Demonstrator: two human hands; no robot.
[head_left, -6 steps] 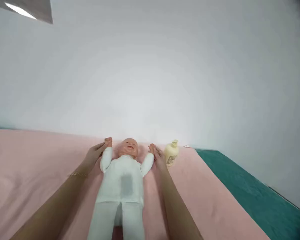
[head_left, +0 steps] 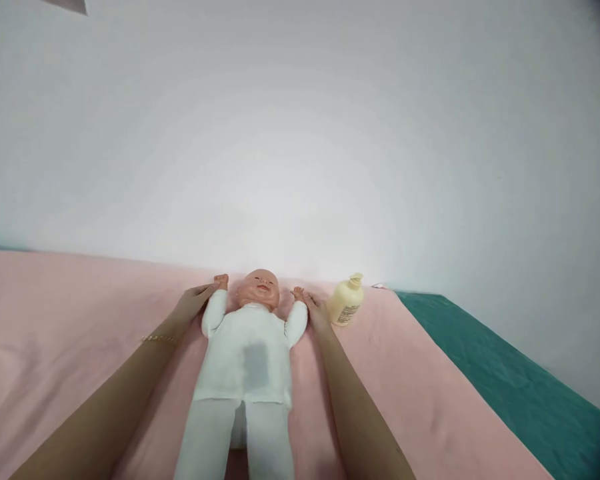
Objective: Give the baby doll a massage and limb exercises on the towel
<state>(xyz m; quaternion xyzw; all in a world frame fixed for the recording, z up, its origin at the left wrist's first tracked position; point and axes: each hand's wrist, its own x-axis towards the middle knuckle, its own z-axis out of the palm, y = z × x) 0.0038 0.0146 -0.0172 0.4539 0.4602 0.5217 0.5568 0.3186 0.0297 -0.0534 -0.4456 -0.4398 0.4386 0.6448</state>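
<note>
On pink blanket [head_left: 55, 320], left hand [head_left: 193, 305], right hand [head_left: 314, 308] still touch doll [head_left: 247, 347] wrists; grip unclear.

Your head camera looks forward and down from close above — doll [head_left: 247, 347] at lower centre, wall [head_left: 300, 133] filling the upper frame.

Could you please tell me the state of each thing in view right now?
Doll: on its back, arms raised, dressed in white.
Left hand: touching one of the doll's hands, grip unclear.
Right hand: touching the doll's other hand, grip unclear.
Bottle: tilted, pump cap on.
Blanket: spread under the doll.
</note>
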